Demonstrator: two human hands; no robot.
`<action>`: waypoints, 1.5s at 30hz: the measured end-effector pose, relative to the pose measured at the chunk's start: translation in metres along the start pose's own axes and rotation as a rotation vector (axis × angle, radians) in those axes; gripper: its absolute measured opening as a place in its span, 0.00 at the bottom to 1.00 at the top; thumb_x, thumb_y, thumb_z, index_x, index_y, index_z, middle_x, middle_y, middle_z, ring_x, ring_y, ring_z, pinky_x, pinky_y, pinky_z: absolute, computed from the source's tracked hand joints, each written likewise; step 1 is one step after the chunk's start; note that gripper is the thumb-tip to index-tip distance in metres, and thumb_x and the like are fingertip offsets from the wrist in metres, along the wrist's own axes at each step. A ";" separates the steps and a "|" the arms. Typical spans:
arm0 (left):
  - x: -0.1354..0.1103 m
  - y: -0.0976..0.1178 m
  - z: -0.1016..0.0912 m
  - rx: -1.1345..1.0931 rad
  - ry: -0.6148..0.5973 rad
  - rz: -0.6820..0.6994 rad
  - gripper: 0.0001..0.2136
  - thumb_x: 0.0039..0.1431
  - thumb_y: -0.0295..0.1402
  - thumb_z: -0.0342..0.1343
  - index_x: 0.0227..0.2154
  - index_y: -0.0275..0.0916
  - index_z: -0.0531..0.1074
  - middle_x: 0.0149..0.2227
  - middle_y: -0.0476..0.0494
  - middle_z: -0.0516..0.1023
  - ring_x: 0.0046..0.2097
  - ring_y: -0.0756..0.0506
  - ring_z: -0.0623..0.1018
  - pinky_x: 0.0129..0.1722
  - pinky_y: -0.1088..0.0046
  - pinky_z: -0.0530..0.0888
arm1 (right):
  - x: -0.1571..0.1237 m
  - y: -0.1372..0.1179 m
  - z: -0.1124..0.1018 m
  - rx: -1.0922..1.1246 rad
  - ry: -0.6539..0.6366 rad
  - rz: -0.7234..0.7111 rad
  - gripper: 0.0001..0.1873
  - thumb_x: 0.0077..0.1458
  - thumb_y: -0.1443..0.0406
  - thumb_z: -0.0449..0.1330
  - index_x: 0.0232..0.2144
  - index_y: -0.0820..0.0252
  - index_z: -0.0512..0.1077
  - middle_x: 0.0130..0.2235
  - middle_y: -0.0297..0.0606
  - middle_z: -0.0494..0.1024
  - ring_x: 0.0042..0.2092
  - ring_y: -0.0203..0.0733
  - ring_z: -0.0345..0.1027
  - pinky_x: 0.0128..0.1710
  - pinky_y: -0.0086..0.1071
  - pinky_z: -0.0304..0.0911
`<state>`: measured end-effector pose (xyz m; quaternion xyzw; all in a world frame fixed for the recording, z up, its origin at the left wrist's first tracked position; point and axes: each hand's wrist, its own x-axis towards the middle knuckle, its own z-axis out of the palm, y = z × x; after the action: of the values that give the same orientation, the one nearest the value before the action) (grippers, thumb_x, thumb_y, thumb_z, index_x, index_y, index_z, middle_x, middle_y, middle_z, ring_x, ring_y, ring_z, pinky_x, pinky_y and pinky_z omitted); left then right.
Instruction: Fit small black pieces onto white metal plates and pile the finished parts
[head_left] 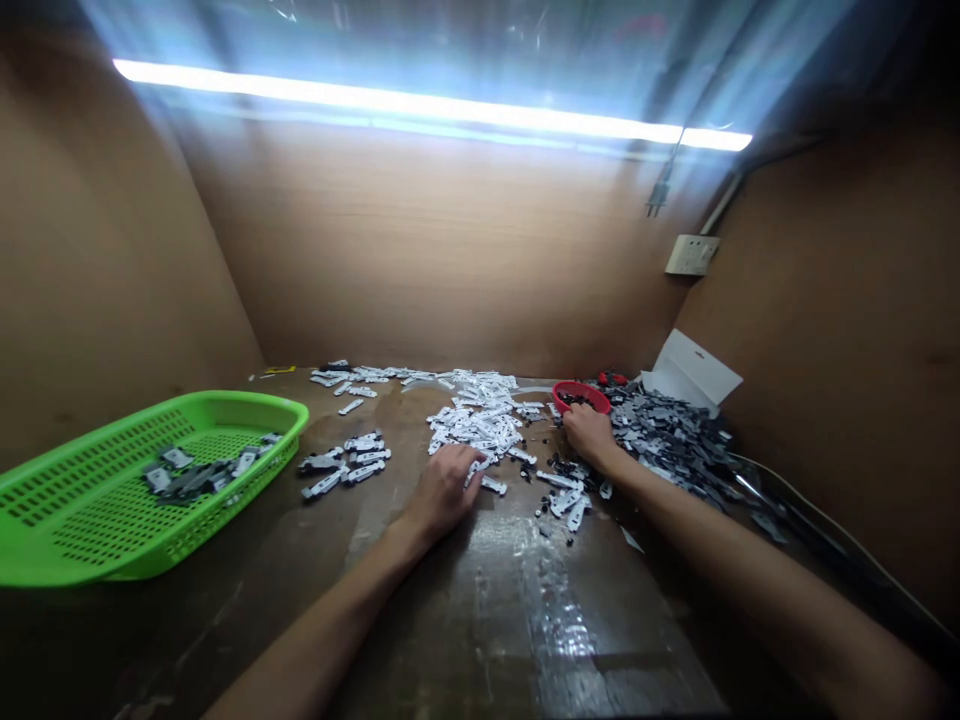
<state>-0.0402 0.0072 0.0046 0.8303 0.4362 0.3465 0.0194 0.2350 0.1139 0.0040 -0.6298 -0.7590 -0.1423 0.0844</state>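
My left hand (444, 488) rests low over the table at the near edge of a heap of white, narrow plastic pieces (476, 425). Its fingers are bent, with the thumb apart from the index finger, and one loose white piece (492, 485) lies just beyond the thumb. My right hand (589, 436) is at the near rim of a small red bowl (602, 398) with tiny dark parts inside. Its fingers are drawn together, their tips partly hidden; anything between them is too small to tell. White pieces (568, 503) and small black bits lie scattered between the hands.
A green perforated basket (97, 430) at the left holds several grey-and-white pieces. Beside it lies a group of similar pieces (349, 465). A large pile of grey parts (667, 435) sits at the right, below a white card (694, 368). Wooden panels (450, 270) enclose the table.
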 end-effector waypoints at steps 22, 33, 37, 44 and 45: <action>-0.005 0.044 0.008 -0.456 -0.259 -0.139 0.07 0.53 0.34 0.52 0.30 0.36 0.69 0.26 0.48 0.72 0.27 0.52 0.70 0.26 0.78 0.65 | -0.080 -0.046 -0.043 1.199 -0.650 -0.214 0.15 0.45 0.58 0.59 0.28 0.67 0.74 0.23 0.34 0.71 0.22 0.29 0.57 0.21 0.23 0.52; -0.002 0.022 0.023 -1.054 -0.260 -0.896 0.11 0.48 0.37 0.58 0.28 0.35 0.65 0.27 0.42 0.76 0.28 0.47 0.78 0.25 0.76 0.72 | -0.080 -0.048 -0.042 1.401 -0.390 -0.030 0.16 0.46 0.59 0.59 0.37 0.64 0.73 0.29 0.37 0.76 0.25 0.33 0.66 0.26 0.27 0.62; 0.000 0.022 0.019 -1.246 -0.228 -1.028 0.10 0.46 0.33 0.61 0.27 0.33 0.66 0.31 0.38 0.77 0.31 0.48 0.78 0.25 0.82 0.73 | -0.081 -0.052 -0.039 1.443 -0.231 0.020 0.15 0.46 0.59 0.59 0.35 0.63 0.70 0.31 0.38 0.76 0.29 0.37 0.69 0.30 0.30 0.65; -0.003 0.023 0.020 -1.345 -0.277 -1.056 0.10 0.46 0.32 0.61 0.28 0.31 0.69 0.31 0.36 0.77 0.31 0.48 0.78 0.26 0.83 0.74 | -0.079 -0.054 -0.036 1.215 -0.147 -0.039 0.10 0.46 0.61 0.59 0.30 0.62 0.72 0.32 0.37 0.75 0.33 0.37 0.67 0.34 0.30 0.62; -0.003 0.023 0.021 -1.348 -0.277 -1.055 0.10 0.46 0.32 0.61 0.28 0.31 0.69 0.32 0.35 0.77 0.31 0.48 0.78 0.26 0.82 0.74 | -0.080 -0.055 -0.035 1.211 -0.161 -0.052 0.10 0.46 0.62 0.59 0.30 0.62 0.72 0.32 0.37 0.75 0.33 0.37 0.67 0.34 0.29 0.62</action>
<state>-0.0129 -0.0036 -0.0050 0.3657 0.4596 0.3728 0.7184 0.1947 0.0192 0.0069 -0.4597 -0.7243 0.3606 0.3662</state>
